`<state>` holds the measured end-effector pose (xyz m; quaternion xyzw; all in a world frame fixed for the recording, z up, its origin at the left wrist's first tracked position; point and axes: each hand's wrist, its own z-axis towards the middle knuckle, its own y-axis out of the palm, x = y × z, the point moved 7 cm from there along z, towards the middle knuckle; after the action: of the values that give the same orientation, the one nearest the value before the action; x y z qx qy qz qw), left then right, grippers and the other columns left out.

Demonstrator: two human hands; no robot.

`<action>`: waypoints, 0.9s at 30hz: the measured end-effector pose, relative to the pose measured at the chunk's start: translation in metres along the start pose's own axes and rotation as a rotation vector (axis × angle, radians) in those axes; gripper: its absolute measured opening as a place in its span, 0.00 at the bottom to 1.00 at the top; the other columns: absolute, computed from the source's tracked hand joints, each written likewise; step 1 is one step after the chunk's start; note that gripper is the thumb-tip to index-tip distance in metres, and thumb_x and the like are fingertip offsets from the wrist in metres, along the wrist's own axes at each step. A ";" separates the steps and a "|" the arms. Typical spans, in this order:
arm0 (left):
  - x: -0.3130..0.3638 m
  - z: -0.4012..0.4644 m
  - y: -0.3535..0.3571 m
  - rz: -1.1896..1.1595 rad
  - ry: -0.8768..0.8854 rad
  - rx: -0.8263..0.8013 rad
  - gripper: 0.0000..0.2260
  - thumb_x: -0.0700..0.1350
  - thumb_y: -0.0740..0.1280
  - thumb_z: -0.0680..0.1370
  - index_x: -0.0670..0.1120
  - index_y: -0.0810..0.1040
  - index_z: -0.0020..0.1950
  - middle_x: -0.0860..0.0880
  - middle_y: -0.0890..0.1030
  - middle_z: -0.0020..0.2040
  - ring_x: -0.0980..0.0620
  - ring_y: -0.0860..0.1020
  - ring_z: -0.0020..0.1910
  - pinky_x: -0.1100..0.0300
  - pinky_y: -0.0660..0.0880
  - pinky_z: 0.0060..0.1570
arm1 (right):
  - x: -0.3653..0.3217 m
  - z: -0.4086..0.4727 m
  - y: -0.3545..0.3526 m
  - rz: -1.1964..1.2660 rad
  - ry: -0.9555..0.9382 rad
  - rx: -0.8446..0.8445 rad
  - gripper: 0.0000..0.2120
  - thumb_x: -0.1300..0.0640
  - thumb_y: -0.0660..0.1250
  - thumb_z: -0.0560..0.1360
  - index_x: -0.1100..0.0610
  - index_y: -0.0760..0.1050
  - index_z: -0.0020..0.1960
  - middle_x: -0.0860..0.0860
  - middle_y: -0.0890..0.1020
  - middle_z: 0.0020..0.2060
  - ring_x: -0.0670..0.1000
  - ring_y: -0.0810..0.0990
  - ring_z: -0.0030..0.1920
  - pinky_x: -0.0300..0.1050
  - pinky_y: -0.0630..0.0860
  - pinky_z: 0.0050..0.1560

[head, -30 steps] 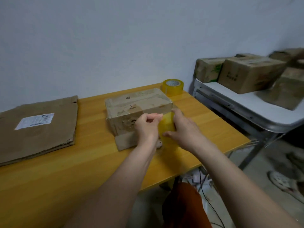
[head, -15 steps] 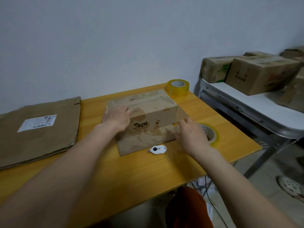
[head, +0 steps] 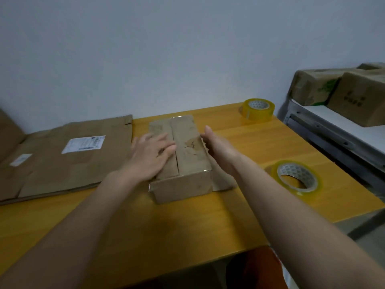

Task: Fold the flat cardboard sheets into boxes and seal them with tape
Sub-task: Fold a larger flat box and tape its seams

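A folded brown cardboard box (head: 188, 151) stands mid-table, its long side running away from me, two top flaps meeting along a centre seam. My left hand (head: 151, 156) lies flat on the left top flap, fingers straight and spread. My right hand (head: 217, 149) presses its straight fingers against the box's right side. One yellow tape roll (head: 296, 178) lies flat on the table to the right of my right forearm. A second tape roll (head: 258, 109) sits at the table's far right corner. A stack of flat cardboard sheets (head: 68, 157) with white labels lies to the left.
The yellow wooden table (head: 250, 142) ends at the right beside a grey metal table (head: 333, 130) carrying several finished brown boxes (head: 358, 99). A white wall stands close behind. Something orange-red (head: 258, 270) sits under the table's front edge.
The box has been turned so its long side points away and its seam faces up. My left hand moved onto the top, my right to its side. The white cutter is out of sight.
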<state>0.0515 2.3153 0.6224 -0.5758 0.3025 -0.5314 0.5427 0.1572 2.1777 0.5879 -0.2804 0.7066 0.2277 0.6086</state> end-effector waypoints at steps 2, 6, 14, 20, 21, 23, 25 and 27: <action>-0.016 -0.006 0.019 -0.043 -0.067 -0.142 0.24 0.63 0.48 0.80 0.61 0.62 0.75 0.60 0.56 0.77 0.49 0.49 0.77 0.42 0.45 0.74 | -0.004 0.000 0.011 -0.025 0.018 0.029 0.27 0.39 0.50 0.81 0.55 0.71 0.68 0.51 0.75 0.66 0.50 0.73 0.65 0.42 0.66 0.64; -0.022 -0.016 0.034 -0.313 -0.071 -0.003 0.23 0.60 0.49 0.80 0.57 0.64 0.75 0.56 0.56 0.78 0.50 0.43 0.77 0.51 0.41 0.74 | -0.004 -0.005 0.020 -0.199 -0.169 0.272 0.25 0.42 0.49 0.82 0.56 0.75 0.65 0.53 0.78 0.62 0.53 0.75 0.64 0.50 0.67 0.68; -0.015 -0.029 0.024 -0.494 0.037 0.204 0.18 0.59 0.56 0.80 0.54 0.78 0.63 0.58 0.72 0.68 0.52 0.53 0.75 0.55 0.48 0.72 | 0.010 -0.045 0.032 -0.753 -0.870 0.298 0.20 0.50 0.60 0.78 0.63 0.80 0.59 0.57 0.80 0.59 0.55 0.72 0.67 0.43 0.65 0.70; -0.012 -0.047 0.028 -0.321 0.317 0.194 0.29 0.62 0.71 0.70 0.48 0.77 0.66 0.52 0.74 0.68 0.46 0.63 0.72 0.49 0.61 0.70 | 0.008 -0.039 0.028 -0.969 -1.000 0.051 0.28 0.43 0.64 0.73 0.63 0.76 0.64 0.59 0.75 0.65 0.59 0.68 0.70 0.54 0.64 0.72; -0.013 -0.049 0.029 -0.312 0.333 0.210 0.28 0.60 0.71 0.70 0.48 0.77 0.66 0.51 0.74 0.68 0.46 0.64 0.71 0.49 0.62 0.69 | 0.009 -0.039 0.029 -0.963 -0.984 0.031 0.27 0.44 0.65 0.73 0.62 0.76 0.64 0.58 0.75 0.66 0.59 0.68 0.70 0.54 0.63 0.72; -0.016 -0.052 0.031 -0.329 0.324 0.254 0.26 0.57 0.72 0.69 0.48 0.77 0.65 0.52 0.74 0.67 0.47 0.65 0.70 0.50 0.63 0.68 | 0.009 -0.038 0.029 -0.989 -0.957 -0.022 0.27 0.46 0.68 0.72 0.61 0.75 0.65 0.58 0.74 0.67 0.59 0.67 0.71 0.53 0.62 0.73; -0.014 -0.055 0.031 -0.319 0.302 0.306 0.28 0.54 0.77 0.65 0.46 0.79 0.63 0.51 0.76 0.64 0.48 0.67 0.68 0.50 0.64 0.66 | 0.005 -0.042 0.030 -1.097 -0.970 -0.040 0.28 0.43 0.70 0.71 0.60 0.76 0.64 0.58 0.77 0.64 0.59 0.71 0.68 0.52 0.66 0.70; -0.007 -0.058 0.030 -0.299 0.291 0.341 0.30 0.55 0.79 0.61 0.43 0.82 0.59 0.48 0.78 0.60 0.47 0.70 0.65 0.50 0.66 0.63 | -0.006 -0.044 0.037 -1.209 -0.987 0.003 0.28 0.37 0.66 0.71 0.60 0.80 0.56 0.55 0.80 0.53 0.55 0.77 0.56 0.49 0.73 0.59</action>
<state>0.0018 2.2979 0.5834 -0.4317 0.1950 -0.7262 0.4982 0.1006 2.1764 0.6001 -0.4823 0.0788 -0.0461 0.8713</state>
